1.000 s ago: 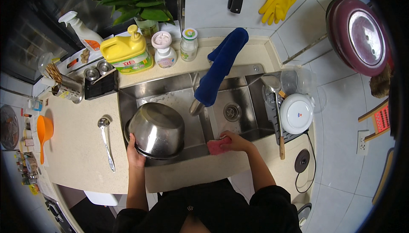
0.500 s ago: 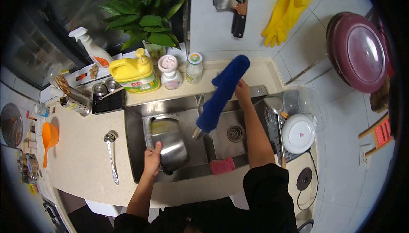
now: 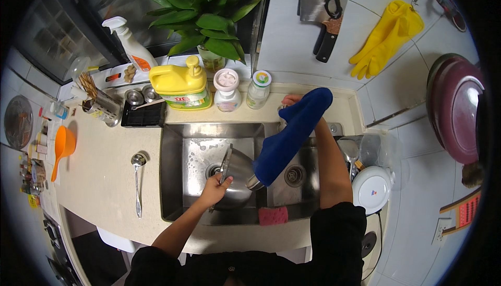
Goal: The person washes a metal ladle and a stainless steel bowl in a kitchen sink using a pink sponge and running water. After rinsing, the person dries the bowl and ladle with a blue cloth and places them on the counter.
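My left hand (image 3: 214, 191) grips the rim of a steel pot (image 3: 241, 181), which is tilted on its side over the divider of the double-bowl steel sink (image 3: 175, 202). The pot's mouth faces left. Above it hangs a faucet (image 3: 289, 139) in a blue cloth sleeve. Its bare metal spout end (image 3: 253, 182) is close to the pot's side. No water stream can be made out. My right hand (image 3: 291, 99) reaches behind the faucet; its fingers look bent, but the sleeve hides most of the hand and whatever it holds.
A pink sponge (image 3: 273, 216) lies on the sink's front edge. A ladle (image 3: 138, 181) and orange scoop (image 3: 63, 145) lie to the left. A yellow detergent jug (image 3: 180, 85), pump bottle (image 3: 227, 90) and glass jar (image 3: 258, 90) line the back. At right stands a white bowl (image 3: 371, 188).
The pot has moved right, toward the faucet's spout, and its mouth has turned. My right hand has shifted farther behind the faucet. The whole view has shifted too.
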`<state>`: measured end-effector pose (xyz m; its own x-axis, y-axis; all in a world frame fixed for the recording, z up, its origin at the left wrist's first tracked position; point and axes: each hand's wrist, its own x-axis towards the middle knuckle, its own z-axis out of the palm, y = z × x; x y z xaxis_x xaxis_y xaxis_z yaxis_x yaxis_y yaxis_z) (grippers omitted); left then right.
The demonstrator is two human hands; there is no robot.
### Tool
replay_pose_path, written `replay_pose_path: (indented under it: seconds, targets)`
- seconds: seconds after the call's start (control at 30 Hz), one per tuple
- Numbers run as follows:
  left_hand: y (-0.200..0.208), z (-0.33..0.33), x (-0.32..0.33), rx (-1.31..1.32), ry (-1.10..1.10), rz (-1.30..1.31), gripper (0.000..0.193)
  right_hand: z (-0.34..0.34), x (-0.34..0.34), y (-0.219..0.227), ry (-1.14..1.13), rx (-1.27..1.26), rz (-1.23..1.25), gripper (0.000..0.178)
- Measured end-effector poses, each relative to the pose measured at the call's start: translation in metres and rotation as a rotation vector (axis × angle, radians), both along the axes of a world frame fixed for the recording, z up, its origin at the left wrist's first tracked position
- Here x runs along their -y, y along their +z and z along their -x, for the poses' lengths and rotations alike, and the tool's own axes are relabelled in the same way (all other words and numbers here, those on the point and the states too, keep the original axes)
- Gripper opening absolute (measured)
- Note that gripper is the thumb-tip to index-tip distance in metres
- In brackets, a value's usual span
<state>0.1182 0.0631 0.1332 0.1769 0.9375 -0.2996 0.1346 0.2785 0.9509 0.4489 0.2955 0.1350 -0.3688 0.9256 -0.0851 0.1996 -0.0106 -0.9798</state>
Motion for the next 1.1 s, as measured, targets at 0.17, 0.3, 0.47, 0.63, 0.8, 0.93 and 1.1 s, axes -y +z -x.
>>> replay_pose_path:
  seconds: [0.17, 0.3, 0.47, 0.63, 0.8, 0.93, 1.1]
  targets:
    - [-0.015, -0.01, -0.003, -0.008, -0.028, -0.037, 0.016, 0.018, 0.014, 0.018, -0.238, -0.097, -0.032, 0.022]
    - [-0.035, -0.014, -0.005, -0.062, -0.035, -0.074, 0.016, 0.021, 0.038, -0.004, -0.792, -0.333, -0.099, 0.023]
    - [-0.026, -0.013, -0.006, 0.015, 0.077, -0.057, 0.021, 0.061, 0.156, -0.039, -0.589, 0.456, -0.249, 0.024]
    - [-0.033, -0.007, -0.008, 0.09, 0.079, -0.088, 0.025, 0.188, 0.208, -0.004, -0.195, 0.415, -0.624, 0.022]
    - [-0.019, 0.006, -0.008, 0.08, -0.072, -0.031, 0.023, 0.175, 0.157, -0.048, 0.083, 0.764, -0.285, 0.029]
    - [-0.03, 0.009, -0.01, 0.242, 0.094, 0.04, 0.018, 0.205, 0.193, -0.025, -0.193, 0.613, -0.683, 0.039]
    - [-0.023, 0.015, -0.009, 0.263, 0.105, 0.089, 0.017, 0.209, 0.184, -0.036, -0.13, 0.65, -0.373, 0.046]
